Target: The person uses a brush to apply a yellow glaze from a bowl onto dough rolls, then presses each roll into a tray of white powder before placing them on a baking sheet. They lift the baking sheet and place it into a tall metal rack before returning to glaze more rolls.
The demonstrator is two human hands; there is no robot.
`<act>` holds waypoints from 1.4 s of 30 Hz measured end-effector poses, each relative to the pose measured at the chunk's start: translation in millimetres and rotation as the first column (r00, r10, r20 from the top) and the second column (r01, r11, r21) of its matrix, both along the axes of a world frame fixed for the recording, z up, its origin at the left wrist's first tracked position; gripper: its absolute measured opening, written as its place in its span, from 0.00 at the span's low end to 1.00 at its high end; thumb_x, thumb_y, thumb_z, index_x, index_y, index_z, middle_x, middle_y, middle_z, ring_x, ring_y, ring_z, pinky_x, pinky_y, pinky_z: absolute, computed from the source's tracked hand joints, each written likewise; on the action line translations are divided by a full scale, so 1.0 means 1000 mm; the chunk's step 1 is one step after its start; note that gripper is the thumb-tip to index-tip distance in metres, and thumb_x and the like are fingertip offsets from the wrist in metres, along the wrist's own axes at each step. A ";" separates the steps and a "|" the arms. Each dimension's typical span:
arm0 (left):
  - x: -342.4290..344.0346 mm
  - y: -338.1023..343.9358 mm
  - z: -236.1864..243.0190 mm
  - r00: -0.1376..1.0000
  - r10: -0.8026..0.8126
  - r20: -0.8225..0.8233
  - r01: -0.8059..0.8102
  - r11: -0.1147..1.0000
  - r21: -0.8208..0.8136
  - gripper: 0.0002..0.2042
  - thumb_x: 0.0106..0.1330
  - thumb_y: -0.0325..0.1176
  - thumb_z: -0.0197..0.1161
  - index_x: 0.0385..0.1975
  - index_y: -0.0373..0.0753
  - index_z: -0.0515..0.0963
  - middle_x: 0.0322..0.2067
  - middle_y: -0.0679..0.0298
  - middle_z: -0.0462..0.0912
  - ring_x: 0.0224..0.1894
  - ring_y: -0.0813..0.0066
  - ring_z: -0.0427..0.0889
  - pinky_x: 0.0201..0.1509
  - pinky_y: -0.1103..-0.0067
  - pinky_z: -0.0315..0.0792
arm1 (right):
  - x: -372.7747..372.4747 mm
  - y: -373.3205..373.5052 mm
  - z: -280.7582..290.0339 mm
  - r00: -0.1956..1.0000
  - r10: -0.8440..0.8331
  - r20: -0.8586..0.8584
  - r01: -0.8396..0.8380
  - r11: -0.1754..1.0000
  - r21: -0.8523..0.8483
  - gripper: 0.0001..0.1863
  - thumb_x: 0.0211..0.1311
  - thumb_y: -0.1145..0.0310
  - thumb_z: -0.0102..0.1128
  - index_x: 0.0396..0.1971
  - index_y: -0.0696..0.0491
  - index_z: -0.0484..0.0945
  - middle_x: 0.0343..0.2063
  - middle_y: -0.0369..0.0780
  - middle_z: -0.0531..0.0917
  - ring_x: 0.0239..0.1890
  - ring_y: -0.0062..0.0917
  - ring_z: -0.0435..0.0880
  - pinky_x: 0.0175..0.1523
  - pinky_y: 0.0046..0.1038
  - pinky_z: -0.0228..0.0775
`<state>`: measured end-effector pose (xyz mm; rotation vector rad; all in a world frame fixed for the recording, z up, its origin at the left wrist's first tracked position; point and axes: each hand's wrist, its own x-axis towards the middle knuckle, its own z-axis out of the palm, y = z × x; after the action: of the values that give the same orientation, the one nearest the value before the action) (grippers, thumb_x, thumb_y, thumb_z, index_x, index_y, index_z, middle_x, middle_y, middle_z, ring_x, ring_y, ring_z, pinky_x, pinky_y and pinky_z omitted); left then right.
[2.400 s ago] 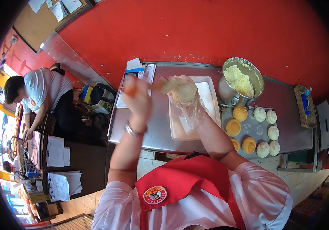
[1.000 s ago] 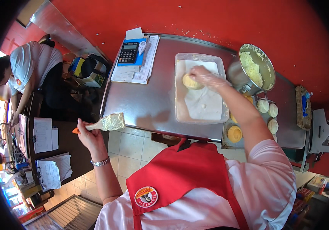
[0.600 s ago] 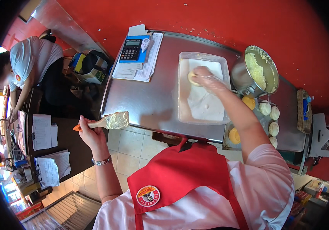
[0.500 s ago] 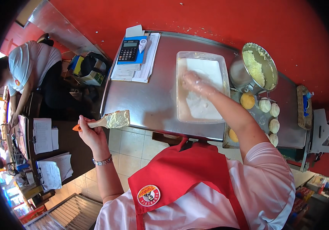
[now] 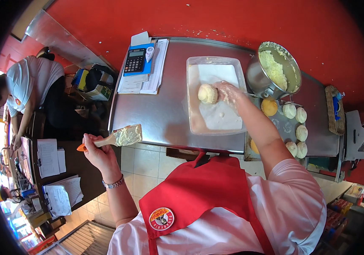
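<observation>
The right hand (image 5: 228, 92) has its fingers around the bun (image 5: 208, 94) over the tub (image 5: 193, 119), likely so loose bits drop inside. The left hand (image 5: 100, 155) clasps the spatula (image 5: 124, 136) aside, presumably keeping its smeared blade clear.

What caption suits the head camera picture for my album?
Left hand holds a creamy spatula; right hand touches a pale bun at a tub.

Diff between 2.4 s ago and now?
Left hand swung left and back toward the body, clear of the table, keeping hold of the cream-smeared spreader. Right hand brought the bun down into the plastic tub. Nothing visibly let go. Metal bowl and tray stayed beside the tub.
</observation>
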<state>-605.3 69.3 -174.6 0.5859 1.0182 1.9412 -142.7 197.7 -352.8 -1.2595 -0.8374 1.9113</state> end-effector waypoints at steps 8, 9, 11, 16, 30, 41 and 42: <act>0.048 0.019 0.018 0.994 -0.101 0.044 0.100 0.995 0.026 0.12 0.68 0.37 0.55 0.22 0.42 0.69 0.13 0.72 0.66 0.10 0.89 0.53 0.13 0.87 0.45 | -0.014 -0.009 0.012 0.865 -0.387 -0.320 0.352 0.922 -0.163 0.16 0.69 0.68 0.40 0.47 0.64 0.70 0.45 0.48 0.78 0.46 0.36 0.81 0.50 0.45 0.76; 0.056 0.024 0.023 0.990 -0.132 0.050 0.130 0.991 0.038 0.12 0.68 0.37 0.55 0.22 0.42 0.69 0.13 0.72 0.66 0.10 0.89 0.53 0.13 0.87 0.44 | 0.000 -0.011 0.004 0.759 -0.420 -0.497 0.348 0.907 -0.235 0.17 0.69 0.68 0.38 0.48 0.63 0.70 0.47 0.48 0.77 0.48 0.37 0.80 0.52 0.45 0.76; 0.064 0.034 0.021 0.980 -0.191 0.061 0.187 0.980 0.068 0.13 0.68 0.38 0.55 0.21 0.42 0.69 0.13 0.72 0.66 0.11 0.89 0.53 0.13 0.87 0.44 | 0.016 -0.041 0.025 0.729 -0.428 -0.535 0.379 0.902 -0.206 0.17 0.69 0.69 0.37 0.48 0.63 0.71 0.47 0.48 0.78 0.49 0.37 0.80 0.52 0.44 0.75; 0.111 0.047 0.032 0.962 -0.264 0.075 0.262 0.964 0.046 0.15 0.67 0.43 0.56 0.20 0.42 0.70 0.12 0.75 0.64 0.11 0.91 0.53 0.14 0.88 0.46 | 0.074 -0.145 0.071 0.531 -0.637 -0.559 0.575 0.755 -0.314 0.16 0.66 0.70 0.44 0.49 0.62 0.70 0.48 0.47 0.78 0.48 0.37 0.80 0.54 0.45 0.74; 0.232 0.036 0.047 0.886 -0.463 -0.028 0.464 0.884 0.052 0.15 0.67 0.43 0.57 0.22 0.41 0.72 0.15 0.75 0.66 0.13 0.91 0.53 0.17 0.88 0.46 | 0.376 -0.320 -0.036 0.692 -0.706 0.151 0.650 0.700 0.297 0.11 0.56 0.73 0.54 0.40 0.57 0.75 0.41 0.42 0.79 0.46 0.34 0.79 0.52 0.34 0.73; 0.221 0.003 0.052 0.940 -0.305 -0.154 0.320 0.943 0.087 0.15 0.68 0.44 0.55 0.25 0.40 0.72 0.22 0.72 0.72 0.26 0.84 0.73 0.36 0.82 0.70 | 0.298 -0.273 0.075 0.024 -0.029 0.999 0.050 0.998 0.028 0.15 0.51 0.62 0.59 0.35 0.57 0.77 0.40 0.49 0.78 0.49 0.41 0.75 0.52 0.37 0.67; 0.230 -0.001 0.055 0.946 -0.269 -0.179 0.289 0.953 0.091 0.15 0.68 0.44 0.54 0.24 0.40 0.72 0.21 0.72 0.71 0.25 0.83 0.72 0.34 0.83 0.69 | 0.279 -0.278 0.081 0.135 0.048 0.990 0.047 0.997 -0.055 0.18 0.50 0.60 0.60 0.36 0.58 0.76 0.42 0.50 0.77 0.50 0.42 0.74 0.53 0.37 0.66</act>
<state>-375.2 68.1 -119.5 0.9192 0.8723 1.7281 135.9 -80.2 -272.1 -2.6562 -1.3663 0.7602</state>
